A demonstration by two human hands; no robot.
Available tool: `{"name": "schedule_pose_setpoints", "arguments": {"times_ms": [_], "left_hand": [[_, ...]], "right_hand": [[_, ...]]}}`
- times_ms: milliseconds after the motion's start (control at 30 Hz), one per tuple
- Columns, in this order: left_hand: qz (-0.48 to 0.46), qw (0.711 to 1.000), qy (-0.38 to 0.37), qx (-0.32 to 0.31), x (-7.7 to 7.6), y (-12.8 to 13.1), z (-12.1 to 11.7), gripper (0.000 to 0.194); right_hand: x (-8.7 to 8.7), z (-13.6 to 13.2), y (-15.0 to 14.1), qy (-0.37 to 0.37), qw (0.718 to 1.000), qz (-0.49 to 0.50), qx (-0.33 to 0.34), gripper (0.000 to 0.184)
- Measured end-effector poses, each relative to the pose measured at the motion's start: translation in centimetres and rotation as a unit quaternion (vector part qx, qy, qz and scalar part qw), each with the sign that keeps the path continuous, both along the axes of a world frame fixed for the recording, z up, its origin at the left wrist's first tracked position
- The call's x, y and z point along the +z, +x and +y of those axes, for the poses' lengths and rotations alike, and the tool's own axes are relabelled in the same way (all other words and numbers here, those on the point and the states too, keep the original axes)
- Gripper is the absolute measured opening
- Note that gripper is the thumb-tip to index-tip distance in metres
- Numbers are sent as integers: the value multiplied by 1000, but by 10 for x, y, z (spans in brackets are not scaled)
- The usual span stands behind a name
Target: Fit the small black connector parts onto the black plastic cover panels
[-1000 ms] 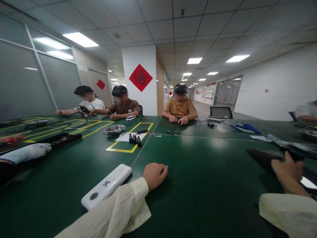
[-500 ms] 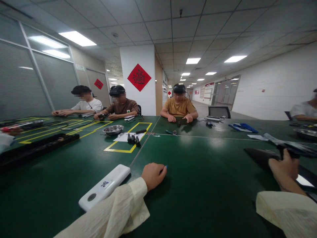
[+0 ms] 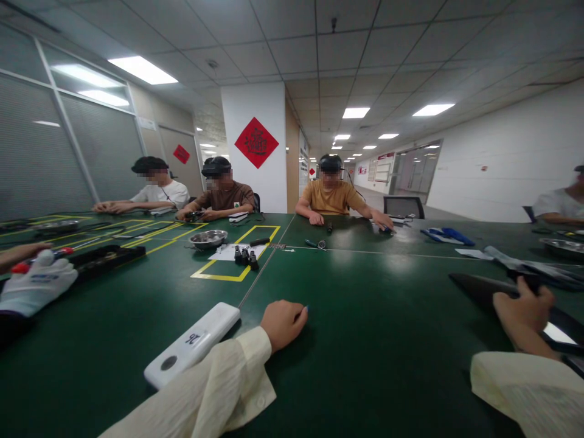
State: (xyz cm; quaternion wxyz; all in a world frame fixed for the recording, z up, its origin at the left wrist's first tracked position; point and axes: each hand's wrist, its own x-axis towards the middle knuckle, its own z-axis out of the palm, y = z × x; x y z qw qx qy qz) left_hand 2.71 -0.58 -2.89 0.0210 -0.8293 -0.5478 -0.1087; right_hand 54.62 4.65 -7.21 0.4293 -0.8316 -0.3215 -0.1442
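Observation:
My left hand point(image 3: 283, 325) rests on the green table with its fingers curled closed. A small blue spot point(image 3: 307, 309) shows at its fingertips, too small to name. Left of my sleeve lies a white, rounded oblong device point(image 3: 194, 344) marked 26. Over at the right, my right hand point(image 3: 522, 316) is closed on a dark object point(image 3: 529, 281), whose kind I cannot make out. Under and beside that hand is a flat black item point(image 3: 479, 292), with a bright white patch point(image 3: 559, 333) near my wrist.
Black cylindrical parts point(image 3: 246, 258) stand on white paper inside yellow tape. Behind them is a metal bowl point(image 3: 208, 239). A co-worker's gloved hand point(image 3: 39, 283) holds a red-handled tool beside a long black tray point(image 3: 109, 261). Several people sit around the table.
The co-worker's gloved hand with the red-handled tool has come further into view at the left. The person opposite has stretched an arm toward a small blue object. My hands have barely moved.

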Motion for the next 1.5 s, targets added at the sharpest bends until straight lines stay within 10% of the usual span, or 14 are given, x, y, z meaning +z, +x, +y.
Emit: {"name": "schedule_pose_setpoints", "arguments": {"times_ms": [400, 667, 933, 1167, 1300, 1500], "left_hand": [[-22, 1000, 0, -8, 0, -1, 0, 47], [-34, 999, 1, 4, 1, 0, 0, 41], [-291, 956, 37, 24, -3, -3, 7, 15], [-334, 934, 105, 77, -8, -6, 13, 13], [-319, 937, 124, 64, -9, -6, 11, 17], [-207, 971, 84, -86, -7, -1, 2, 22]], "right_hand": [[21, -5, -51, 44, 998, -43, 20, 61], [7, 14, -129, 48, 959, -182, 213, 49], [-3, -10, -249, 110, 830, -162, 523, 49], [20, -64, -295, -20, 656, -216, 723, 63], [26, -73, -298, -63, 577, -325, 746, 46], [23, -54, -279, 83, 553, -499, 662, 27]]}}
